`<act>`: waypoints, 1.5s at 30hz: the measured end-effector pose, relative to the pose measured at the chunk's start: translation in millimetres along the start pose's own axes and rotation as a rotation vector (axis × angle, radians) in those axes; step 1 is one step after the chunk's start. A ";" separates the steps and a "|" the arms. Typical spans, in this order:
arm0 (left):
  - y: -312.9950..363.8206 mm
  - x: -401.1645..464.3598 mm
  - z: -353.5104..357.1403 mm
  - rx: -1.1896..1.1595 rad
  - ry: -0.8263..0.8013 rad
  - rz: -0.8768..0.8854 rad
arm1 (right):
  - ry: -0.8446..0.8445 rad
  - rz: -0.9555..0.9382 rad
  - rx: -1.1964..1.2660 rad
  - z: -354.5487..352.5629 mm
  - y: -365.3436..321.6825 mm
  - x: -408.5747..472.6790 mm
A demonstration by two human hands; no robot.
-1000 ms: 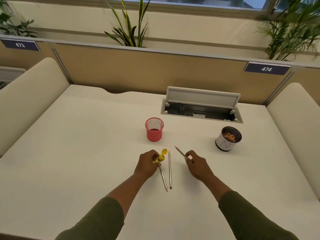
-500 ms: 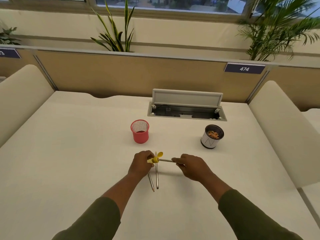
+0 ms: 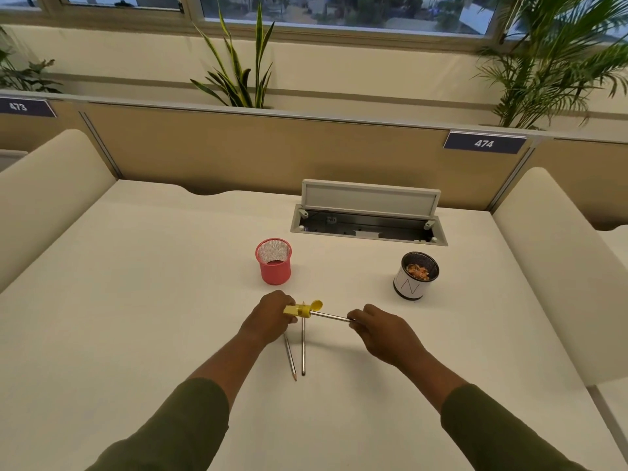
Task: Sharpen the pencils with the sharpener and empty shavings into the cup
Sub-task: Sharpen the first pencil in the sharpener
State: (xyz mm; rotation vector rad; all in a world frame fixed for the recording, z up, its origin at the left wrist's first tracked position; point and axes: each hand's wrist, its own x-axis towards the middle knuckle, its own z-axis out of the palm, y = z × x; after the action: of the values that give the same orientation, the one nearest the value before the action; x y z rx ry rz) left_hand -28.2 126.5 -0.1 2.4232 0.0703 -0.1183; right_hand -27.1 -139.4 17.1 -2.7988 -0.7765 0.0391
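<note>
I see the desk [image 3: 136, 300] carrying a red mesh holder [image 3: 274, 261] at centre and the shavings cup [image 3: 415, 275] to its right; below them my left hand [image 3: 270, 321] fingers curl round the yellow sharpener [image 3: 299, 310], right hand [image 3: 382, 329] fingers pinch a pencil [image 3: 331, 316] entering it; two pencils [image 3: 299, 351] lie beneath

Both arms wear long olive-green sleeves [image 3: 176, 426] ending above bare wrists.

White desk [image 3: 136, 283], tan partition [image 3: 272, 147], potted plants [image 3: 238, 73], windows [image 3: 339, 11]
</note>
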 end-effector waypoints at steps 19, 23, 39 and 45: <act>3.4 22.3 2.0 0.189 -0.010 0.307 | 0.076 0.112 0.275 2.1 -13.6 -8.8; 1.0 35.7 -0.6 0.236 0.000 0.384 | -0.313 0.904 1.358 -15.4 -24.8 2.4; 8.3 36.4 -14.3 0.304 -0.291 0.242 | 0.217 -0.199 -0.192 4.0 -1.5 -23.7; 13.2 30.0 -11.7 0.310 -0.181 0.293 | 0.080 0.231 0.486 -5.3 -22.1 -20.5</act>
State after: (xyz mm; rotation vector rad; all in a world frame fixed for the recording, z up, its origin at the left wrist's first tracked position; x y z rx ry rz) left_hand 3.4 124.8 14.2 2.6864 -0.4114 -0.2283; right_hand -55.4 -132.6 26.7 -2.3904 -0.3585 0.1348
